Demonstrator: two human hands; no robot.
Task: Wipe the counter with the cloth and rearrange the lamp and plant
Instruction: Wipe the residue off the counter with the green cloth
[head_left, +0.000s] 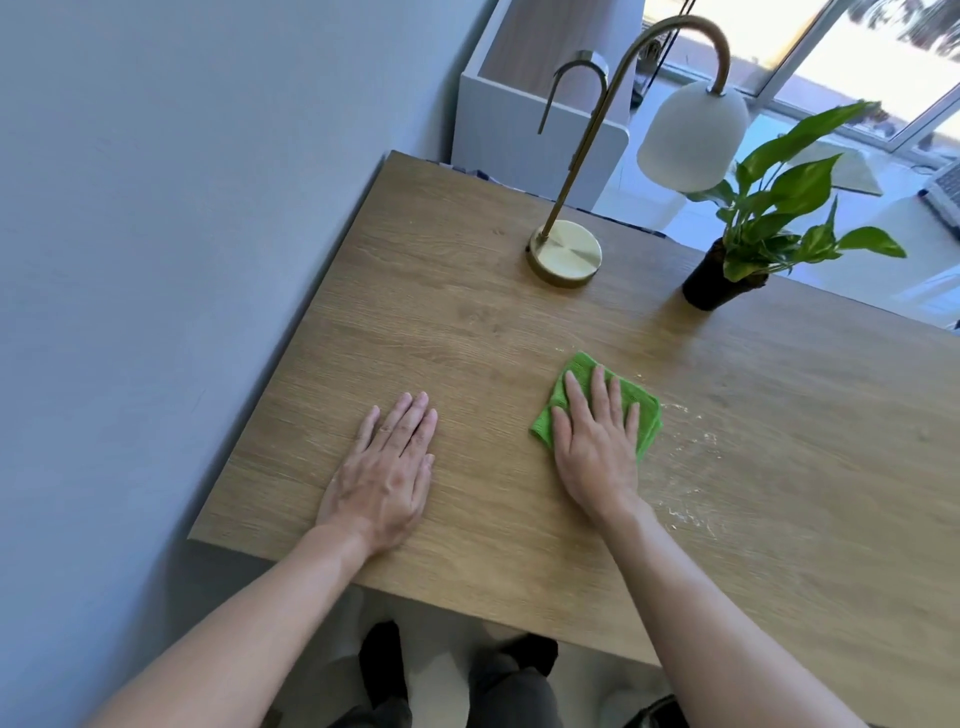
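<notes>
We see both hands flat, fingers extended. The right hand (597, 441) presses the cloth (647, 410) onto the desk (467, 322); the left hand (387, 470) lies empty beside it.

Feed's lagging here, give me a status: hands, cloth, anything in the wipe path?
Right hand flat on green cloth; left hand flat on bare counter. Crumbs right of cloth. Lamp and plant at far edge, untouched.

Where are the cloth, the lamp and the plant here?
cloth (576, 370): head view, far corner beyond the fingertips.
lamp (567, 251): head view, round brass base.
plant (707, 289): head view, dark pot.
</notes>
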